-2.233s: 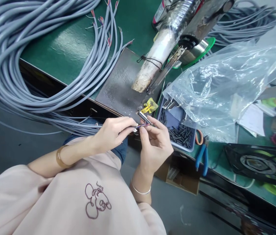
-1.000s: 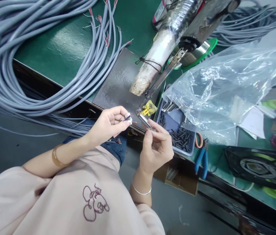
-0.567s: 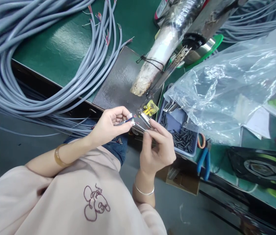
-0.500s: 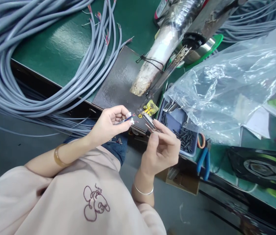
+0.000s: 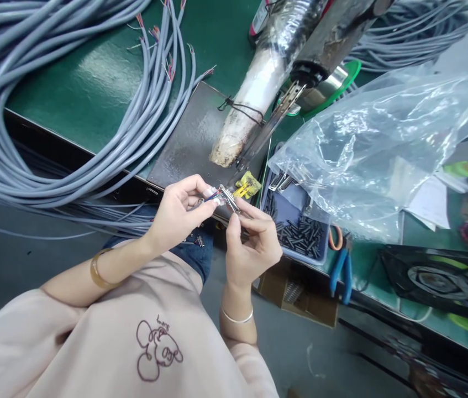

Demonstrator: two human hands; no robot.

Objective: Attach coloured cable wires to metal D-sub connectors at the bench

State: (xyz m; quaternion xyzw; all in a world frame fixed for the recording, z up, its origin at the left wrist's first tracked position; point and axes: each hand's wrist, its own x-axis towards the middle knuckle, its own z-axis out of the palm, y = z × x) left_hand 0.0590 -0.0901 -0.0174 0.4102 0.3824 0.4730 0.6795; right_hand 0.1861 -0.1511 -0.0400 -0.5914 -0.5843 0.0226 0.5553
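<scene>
My left hand pinches the stripped end of a grey cable, with thin coloured wires sticking out past thumb and forefinger. My right hand holds a small metal multi-pin connector between its fingertips, right against those wire ends. Both hands hover at the front edge of the green bench, just below a dark metal plate. The cable itself runs down behind my left hand and is mostly hidden.
Large coils of grey cable fill the left. A wrapped soldering tool on a stand leans over the plate, a yellow clip beside it. A blue tray of small black parts, a plastic bag, blue-handled cutters, a fan lie right.
My right hand has brought the connector back left against the wire ends held by my left hand; half a second ago the two were apart.
</scene>
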